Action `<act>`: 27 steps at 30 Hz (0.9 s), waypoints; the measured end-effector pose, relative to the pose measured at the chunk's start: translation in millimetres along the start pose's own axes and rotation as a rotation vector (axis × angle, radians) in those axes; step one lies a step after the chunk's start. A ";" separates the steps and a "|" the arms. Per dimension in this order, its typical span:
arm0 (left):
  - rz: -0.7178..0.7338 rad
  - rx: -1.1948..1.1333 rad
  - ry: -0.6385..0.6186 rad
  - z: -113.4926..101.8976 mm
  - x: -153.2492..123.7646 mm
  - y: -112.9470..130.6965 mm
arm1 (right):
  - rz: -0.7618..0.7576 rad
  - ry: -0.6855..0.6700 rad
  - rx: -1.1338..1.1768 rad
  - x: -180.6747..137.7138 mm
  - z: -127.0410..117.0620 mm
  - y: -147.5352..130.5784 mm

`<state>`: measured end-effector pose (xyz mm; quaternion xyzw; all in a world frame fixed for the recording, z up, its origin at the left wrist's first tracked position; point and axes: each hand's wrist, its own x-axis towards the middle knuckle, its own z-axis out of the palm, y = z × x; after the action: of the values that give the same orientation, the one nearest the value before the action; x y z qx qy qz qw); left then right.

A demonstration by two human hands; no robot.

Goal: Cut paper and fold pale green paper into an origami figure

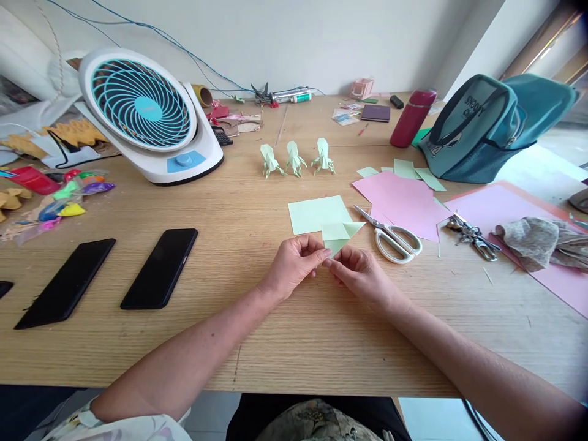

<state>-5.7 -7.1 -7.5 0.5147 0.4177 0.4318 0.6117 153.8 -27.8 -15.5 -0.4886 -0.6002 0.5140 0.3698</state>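
Between my two hands is a small piece of folded light green paper (335, 231), with a pointed flap at its upper right. My left hand (296, 263) pinches its lower edge between thumb and fingers. Close beside it, nearly touching, my right hand (361, 272) pinches the same lower corner. Just behind lies a flat light green sheet (312, 211), partly covered by the folded piece. White-handled scissors (390, 236) rest to the right of my right hand, blades pointing up and left. Farther back stand three folded green paper figures (294, 159).
Two black phones (158, 269) lie at the left, near a white fan (151, 116). Pink paper sheets (404, 199), green paper scraps, keys (473, 236) and a grey cloth (542, 242) cover the right side. A red flask (412, 119) and a teal backpack (487, 131) stand behind them.
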 end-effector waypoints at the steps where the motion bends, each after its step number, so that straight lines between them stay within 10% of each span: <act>1: -0.002 -0.021 0.006 -0.1 0.5 0.4 | -0.010 -0.007 -0.005 -0.3 -0.1 -0.1; 27: 0.140 -0.184 0.088 -7.9 3.4 0.3 | -0.026 -0.075 -0.066 -2.5 1.7 1.9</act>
<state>-12.4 -1.7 -8.4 0.4647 0.3661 0.5320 0.6058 153.3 -30.7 -17.6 -0.4732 -0.6366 0.5071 0.3372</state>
